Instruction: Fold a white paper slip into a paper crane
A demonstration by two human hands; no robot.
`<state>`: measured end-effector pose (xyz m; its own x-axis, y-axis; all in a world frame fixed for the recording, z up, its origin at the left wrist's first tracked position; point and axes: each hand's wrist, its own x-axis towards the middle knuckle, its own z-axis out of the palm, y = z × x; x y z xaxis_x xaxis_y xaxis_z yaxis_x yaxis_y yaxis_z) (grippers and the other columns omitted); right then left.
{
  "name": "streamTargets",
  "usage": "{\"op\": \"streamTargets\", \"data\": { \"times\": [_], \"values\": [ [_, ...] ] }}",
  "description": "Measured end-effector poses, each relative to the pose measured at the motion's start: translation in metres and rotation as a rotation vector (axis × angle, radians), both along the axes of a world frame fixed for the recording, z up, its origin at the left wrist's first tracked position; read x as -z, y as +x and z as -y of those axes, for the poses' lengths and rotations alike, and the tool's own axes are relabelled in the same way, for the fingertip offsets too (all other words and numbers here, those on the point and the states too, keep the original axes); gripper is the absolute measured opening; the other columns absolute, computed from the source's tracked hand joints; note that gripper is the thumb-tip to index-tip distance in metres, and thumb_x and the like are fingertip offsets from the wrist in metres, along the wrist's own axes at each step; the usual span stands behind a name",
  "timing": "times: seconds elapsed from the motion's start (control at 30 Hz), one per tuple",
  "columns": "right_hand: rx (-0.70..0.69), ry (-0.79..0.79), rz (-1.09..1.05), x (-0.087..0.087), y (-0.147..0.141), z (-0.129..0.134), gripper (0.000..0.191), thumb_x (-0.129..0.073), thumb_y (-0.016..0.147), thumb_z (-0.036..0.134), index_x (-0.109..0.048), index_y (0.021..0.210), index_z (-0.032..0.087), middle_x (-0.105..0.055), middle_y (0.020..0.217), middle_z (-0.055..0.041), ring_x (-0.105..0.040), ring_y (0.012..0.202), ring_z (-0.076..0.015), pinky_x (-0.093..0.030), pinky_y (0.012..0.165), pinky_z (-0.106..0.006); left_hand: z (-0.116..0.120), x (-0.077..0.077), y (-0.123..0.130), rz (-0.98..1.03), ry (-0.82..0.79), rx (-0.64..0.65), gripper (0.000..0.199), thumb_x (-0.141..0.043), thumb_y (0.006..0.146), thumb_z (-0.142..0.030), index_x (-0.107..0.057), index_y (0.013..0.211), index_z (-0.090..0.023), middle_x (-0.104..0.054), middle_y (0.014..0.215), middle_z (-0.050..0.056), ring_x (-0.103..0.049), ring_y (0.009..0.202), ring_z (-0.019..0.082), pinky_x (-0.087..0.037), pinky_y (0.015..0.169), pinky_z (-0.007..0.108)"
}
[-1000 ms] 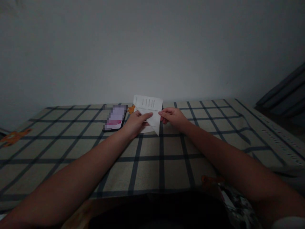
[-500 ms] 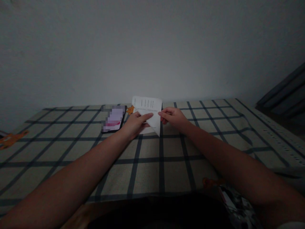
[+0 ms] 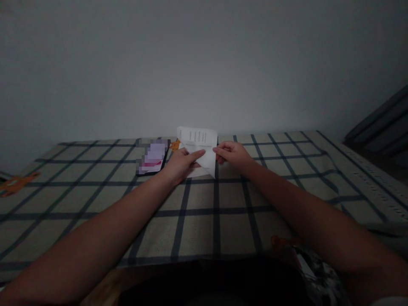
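Note:
A white sheet of paper point(image 3: 200, 137) with lines of print is held above the cloth, its lower part folded over into a pointed flap. My left hand point(image 3: 182, 163) grips it from the left, thumb on top and fingers partly hidden underneath. At the paper's right edge, my right hand point(image 3: 232, 153) pinches it between thumb and fingertips. Just left of my left hand lies a phone point(image 3: 153, 157) with a lit screen, partly blurred out.
A checked tablecloth point(image 3: 204, 229) with dark lines covers the table, which meets a plain wall point(image 3: 204, 63). Orange printed figures point(image 3: 19, 183) show on the cloth. Dark folded fabric point(image 3: 382, 114) hangs at the far right.
Both hands keep their hold on the paper. The folded flap's tip has shifted slightly up and to the right; otherwise the view moves only a little.

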<state>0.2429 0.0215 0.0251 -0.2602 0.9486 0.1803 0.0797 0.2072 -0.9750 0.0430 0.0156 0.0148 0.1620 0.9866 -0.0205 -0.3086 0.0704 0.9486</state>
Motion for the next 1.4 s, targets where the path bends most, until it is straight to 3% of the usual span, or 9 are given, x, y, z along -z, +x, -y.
{"op": "streamTargets", "data": {
  "times": [0.27, 0.43, 0.7, 0.87, 1.17, 1.3, 1.4],
  "values": [
    [0.005, 0.016, 0.014, 0.004, 0.003, -0.005, 0.021, -0.072, 0.088, 0.031, -0.063, 0.075, 0.017, -0.067, 0.066, 0.0010, -0.060, 0.057, -0.0090, -0.049, 0.058, -0.024, -0.001, 0.000, -0.001, 0.024, 0.022, -0.001, 0.033, -0.083, 0.081, -0.028, -0.077, 0.109, -0.011, -0.080, 0.112, 0.017, -0.078, 0.097, 0.027, -0.066, 0.082, 0.037],
    [0.007, 0.019, 0.022, 0.005, 0.003, -0.007, 0.020, -0.071, 0.088, 0.031, -0.064, 0.076, 0.018, -0.066, 0.065, 0.0014, -0.060, 0.057, -0.0093, -0.050, 0.058, -0.024, 0.000, 0.000, 0.000, 0.015, 0.028, -0.022, 0.034, -0.085, 0.079, -0.024, -0.077, 0.109, -0.010, -0.079, 0.115, 0.018, -0.077, 0.101, 0.028, -0.067, 0.080, 0.035],
    [0.014, 0.001, 0.024, 0.007, 0.007, -0.011, 0.019, -0.070, 0.087, 0.030, -0.064, 0.075, 0.017, -0.064, 0.064, 0.0019, -0.058, 0.057, -0.0096, -0.048, 0.059, -0.024, -0.001, -0.005, 0.000, 0.053, -0.027, -0.008, 0.019, -0.070, 0.093, -0.025, -0.076, 0.105, -0.012, -0.081, 0.107, 0.015, -0.077, 0.076, 0.020, -0.066, 0.064, 0.029],
    [0.021, 0.007, 0.034, 0.008, 0.008, -0.014, 0.019, -0.070, 0.086, 0.033, -0.064, 0.075, 0.018, -0.064, 0.064, 0.0016, -0.058, 0.058, -0.0102, -0.049, 0.060, -0.025, 0.000, -0.005, 0.002, 0.033, -0.051, 0.002, 0.020, -0.064, 0.097, -0.026, -0.074, 0.106, -0.011, -0.081, 0.102, 0.015, -0.077, 0.077, 0.019, -0.066, 0.068, 0.028],
    [0.008, 0.006, 0.051, 0.006, 0.008, -0.012, 0.018, -0.069, 0.088, 0.031, -0.064, 0.076, 0.018, -0.065, 0.066, 0.0005, -0.059, 0.059, -0.0112, -0.050, 0.061, -0.026, 0.000, -0.010, 0.002, 0.123, -0.096, -0.043, 0.034, -0.046, 0.107, -0.035, -0.066, 0.120, -0.011, -0.080, 0.096, 0.012, -0.076, 0.069, 0.020, -0.066, 0.059, 0.034],
    [0.011, 0.013, 0.046, 0.007, 0.008, -0.012, 0.017, -0.070, 0.089, 0.030, -0.065, 0.078, 0.018, -0.066, 0.068, -0.0004, -0.060, 0.060, -0.0109, -0.051, 0.062, -0.026, -0.001, -0.007, 0.003, 0.110, -0.067, -0.062, 0.035, -0.049, 0.105, -0.038, -0.067, 0.123, -0.014, -0.079, 0.112, 0.015, -0.077, 0.078, 0.023, -0.067, 0.065, 0.037],
    [0.012, 0.025, 0.042, 0.007, 0.008, -0.011, 0.019, -0.071, 0.088, 0.033, -0.065, 0.078, 0.018, -0.067, 0.069, -0.0005, -0.060, 0.060, -0.0108, -0.051, 0.061, -0.026, -0.002, -0.004, 0.002, 0.067, -0.010, -0.076, 0.031, -0.062, 0.098, -0.038, -0.071, 0.118, -0.016, -0.078, 0.117, 0.014, -0.077, 0.085, 0.025, -0.067, 0.070, 0.039]
  ]
}}
